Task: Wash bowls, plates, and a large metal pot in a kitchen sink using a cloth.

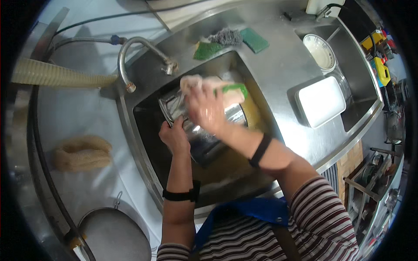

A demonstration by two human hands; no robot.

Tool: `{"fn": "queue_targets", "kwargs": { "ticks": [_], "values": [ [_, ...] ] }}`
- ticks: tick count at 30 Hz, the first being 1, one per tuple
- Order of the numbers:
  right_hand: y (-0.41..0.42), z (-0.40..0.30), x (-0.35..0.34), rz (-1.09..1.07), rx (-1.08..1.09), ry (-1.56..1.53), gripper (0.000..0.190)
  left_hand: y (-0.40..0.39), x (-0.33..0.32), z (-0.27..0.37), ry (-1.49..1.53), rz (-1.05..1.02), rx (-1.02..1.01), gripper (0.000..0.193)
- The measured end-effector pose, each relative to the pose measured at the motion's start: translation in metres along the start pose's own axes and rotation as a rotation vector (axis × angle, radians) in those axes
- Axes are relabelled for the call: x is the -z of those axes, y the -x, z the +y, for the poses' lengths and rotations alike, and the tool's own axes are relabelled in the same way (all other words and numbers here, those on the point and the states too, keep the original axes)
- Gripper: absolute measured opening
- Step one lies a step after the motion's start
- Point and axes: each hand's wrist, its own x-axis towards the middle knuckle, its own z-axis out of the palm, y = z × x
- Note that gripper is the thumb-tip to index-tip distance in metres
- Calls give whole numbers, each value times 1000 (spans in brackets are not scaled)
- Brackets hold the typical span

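Observation:
A shiny metal pot [204,138] lies tilted in the steel sink basin [261,107], partly over murky yellowish water [253,114]. My left hand [176,135] grips the pot near its rim and metal handle on the left. My right hand [205,109], wet and slightly blurred, presses a pale cloth [228,93] with a green patch over the pot's upper side. The fingers of the right hand lie on the cloth, which hides part of the pot.
A curved faucet [140,40] rises at the upper left. Green scouring pads [254,39] and a steel wool scrubber [227,36] lie behind the basin. White rectangular dishes [321,101] and patterned bowls [319,52] stand at the right. A round strainer [114,235] lies at the lower left.

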Motion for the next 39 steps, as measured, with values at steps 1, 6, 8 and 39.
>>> {"fn": "queue_targets", "kwargs": {
  "ticks": [1, 6, 8, 39],
  "values": [
    [-17, 14, -13, -93, -93, 75, 44, 1, 3, -2, -38, -16, -35, 12],
    [-28, 149, -76, -551, -594, -219, 40, 12, 30, -14, -136, -67, -38, 17],
    [30, 185, -113, -593, -668, -113, 40, 16, 39, -23, -6, -124, -135, 18],
    [13, -56, 2, -54, -74, 191, 41, 97, 95, -73, 43, -486, -105, 27]
  ]
}}
